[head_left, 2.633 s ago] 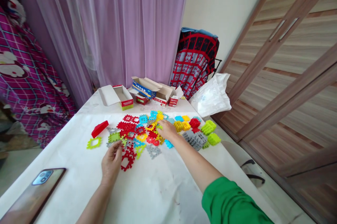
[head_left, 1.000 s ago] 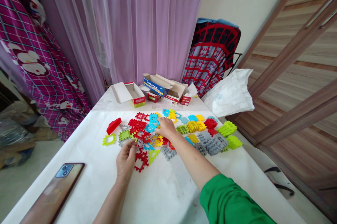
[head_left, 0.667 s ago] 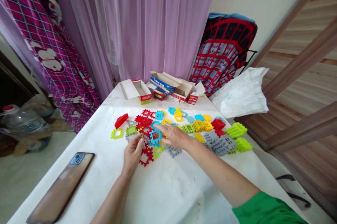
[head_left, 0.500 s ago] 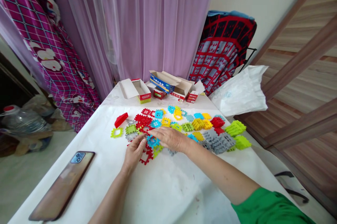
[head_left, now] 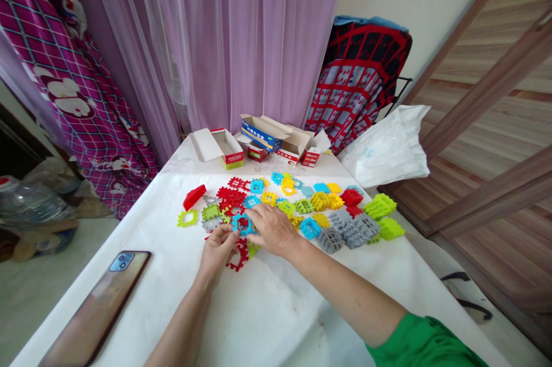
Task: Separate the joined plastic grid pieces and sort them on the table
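Note:
Between my two hands is a blue toothed building tile (head_left: 237, 221) with an open middle. My left hand (head_left: 219, 249) pinches its left side between thumb and fingers. My right hand (head_left: 272, 230) is closed on its right edge, with the fingertips partly covering that side. Red toothed tiles (head_left: 238, 259) lie under and just below my hands. Beyond the fingers are more red tiles (head_left: 230, 197), a green tile (head_left: 211, 211) and a yellow tile (head_left: 269, 198).
Stacked grey tiles (head_left: 357, 228) and lime-green tiles (head_left: 379, 206) stand on the right. A red piece (head_left: 194, 197) lies on the left. Open cardboard boxes (head_left: 261, 136) line the back, beside a white bag (head_left: 383, 151). A phone (head_left: 97, 309) rests near the left edge.
The blue tile, earlier lying partly beneath my hands, is now gripped between them. My right hand has rotated and its fingers have closed at the tile's edge. The view has shifted slightly.

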Motion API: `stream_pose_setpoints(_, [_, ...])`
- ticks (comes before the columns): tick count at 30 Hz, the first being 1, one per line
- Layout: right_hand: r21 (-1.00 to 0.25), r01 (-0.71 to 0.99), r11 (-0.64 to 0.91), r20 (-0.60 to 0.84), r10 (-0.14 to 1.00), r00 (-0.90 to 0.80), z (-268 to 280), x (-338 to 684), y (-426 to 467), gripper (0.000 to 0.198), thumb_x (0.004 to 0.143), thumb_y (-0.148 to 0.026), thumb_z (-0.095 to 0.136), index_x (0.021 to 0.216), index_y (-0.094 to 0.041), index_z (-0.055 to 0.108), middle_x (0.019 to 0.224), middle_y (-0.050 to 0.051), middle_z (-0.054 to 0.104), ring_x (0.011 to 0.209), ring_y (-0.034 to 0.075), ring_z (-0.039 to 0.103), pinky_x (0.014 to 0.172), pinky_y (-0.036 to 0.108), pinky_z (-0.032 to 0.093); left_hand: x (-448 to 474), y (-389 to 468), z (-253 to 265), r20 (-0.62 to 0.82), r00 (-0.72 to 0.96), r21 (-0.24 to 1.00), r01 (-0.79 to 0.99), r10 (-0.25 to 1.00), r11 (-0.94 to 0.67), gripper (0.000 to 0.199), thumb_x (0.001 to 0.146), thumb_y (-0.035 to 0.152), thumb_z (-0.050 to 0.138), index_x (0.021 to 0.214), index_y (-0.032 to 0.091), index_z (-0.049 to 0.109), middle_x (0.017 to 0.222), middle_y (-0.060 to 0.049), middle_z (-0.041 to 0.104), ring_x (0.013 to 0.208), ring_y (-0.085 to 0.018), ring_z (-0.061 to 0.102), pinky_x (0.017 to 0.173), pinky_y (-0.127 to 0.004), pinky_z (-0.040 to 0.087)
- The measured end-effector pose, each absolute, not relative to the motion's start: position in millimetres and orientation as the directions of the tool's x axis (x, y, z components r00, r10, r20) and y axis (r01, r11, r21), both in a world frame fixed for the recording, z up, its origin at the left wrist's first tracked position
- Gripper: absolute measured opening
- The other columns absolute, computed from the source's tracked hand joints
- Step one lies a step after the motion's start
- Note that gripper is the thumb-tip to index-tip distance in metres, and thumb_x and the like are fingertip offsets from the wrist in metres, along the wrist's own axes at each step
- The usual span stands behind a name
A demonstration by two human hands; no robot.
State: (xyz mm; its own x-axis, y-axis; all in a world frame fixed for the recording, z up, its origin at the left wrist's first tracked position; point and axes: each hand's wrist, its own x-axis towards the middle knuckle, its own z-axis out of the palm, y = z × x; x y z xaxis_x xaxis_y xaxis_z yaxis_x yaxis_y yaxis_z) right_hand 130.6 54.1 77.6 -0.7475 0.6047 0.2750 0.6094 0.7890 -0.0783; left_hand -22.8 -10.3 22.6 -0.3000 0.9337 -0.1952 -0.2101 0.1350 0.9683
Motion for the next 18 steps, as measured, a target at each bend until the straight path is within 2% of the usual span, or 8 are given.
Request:
stream_pose_setpoints(3, [-0.004, 0.611, 0.792, 0.250, 0.592, -0.766, 83, 128, 55, 0.039, 0.079, -0.033, 0.069, 0.113, -0.021, 0.055, 0.103, 0.008, 0.058, 0.096, 0.024, 0.055, 0.077, 0.035, 0.049, -22, -11, 24, -0.204, -0.294, 0.966, -0.212, 0.934, 0.144, 0.053, 0.056, 0.059, 0.075, 0.083, 0.021, 0.049, 0.046, 0.010, 0.054, 0.031, -0.005, 0.041, 0.032, -0.014, 0.023])
stream_pose_setpoints(6, [0.032, 0.601, 0.799, 0.241, 0.578, -0.780, 86, 127, 56, 0.043, 0.077, -0.035, 0.071, 0.113, -0.021, 0.053, 0.103, 0.007, 0.058, 0.094, 0.024, 0.054, 0.075, 0.035, 0.050, -21, -12, 24, -0.198, -0.276, 0.968, -0.206, 0.940, 0.143, 0.052, 0.058, 0.059, 0.075, 0.082, 0.021, 0.049, 0.047, 0.010, 0.054, 0.031, -0.005, 0.041, 0.032, -0.014, 0.022])
stream_pose_setpoints(12, [-0.026, 0.606, 0.795, 0.200, 0.598, -0.776, 90, 134, 60, 0.039, 0.077, -0.035, 0.069, 0.111, -0.022, 0.056, 0.106, 0.007, 0.056, 0.097, 0.023, 0.054, 0.077, 0.033, 0.049, -18, -17, 25, -0.144, -0.212, 0.983, -0.142, 0.967, 0.115, 0.052, 0.063, 0.063, 0.072, 0.087, 0.021, 0.051, 0.048, 0.008, 0.056, 0.035, -0.007, 0.042, 0.033, -0.016, 0.028])
stream_pose_setpoints(16, [-0.082, 0.666, 0.741, 0.183, 0.668, -0.721, 107, 161, 76, 0.042, 0.077, -0.030, 0.067, 0.117, -0.026, 0.057, 0.112, 0.005, 0.056, 0.100, 0.021, 0.055, 0.081, 0.031, 0.047, -22, -19, 24, -0.064, -0.265, 0.998, -0.045, 0.962, 0.054, 0.056, 0.066, 0.069, 0.065, 0.092, 0.019, 0.058, 0.074, -0.003, 0.070, 0.042, -0.010, 0.051, 0.035, -0.020, 0.036])
stream_pose_setpoints(18, [-0.094, 0.730, 0.678, 0.177, 0.732, -0.658, 121, 188, 93, 0.048, 0.078, -0.028, 0.066, 0.125, -0.028, 0.054, 0.114, 0.004, 0.057, 0.103, 0.021, 0.055, 0.085, 0.030, 0.046, -27, -18, 20, -0.017, -0.324, 0.999, 0.024, 0.946, 0.026, 0.058, 0.066, 0.070, 0.063, 0.094, 0.019, 0.062, 0.086, -0.008, 0.073, 0.050, -0.014, 0.058, 0.039, -0.023, 0.043])
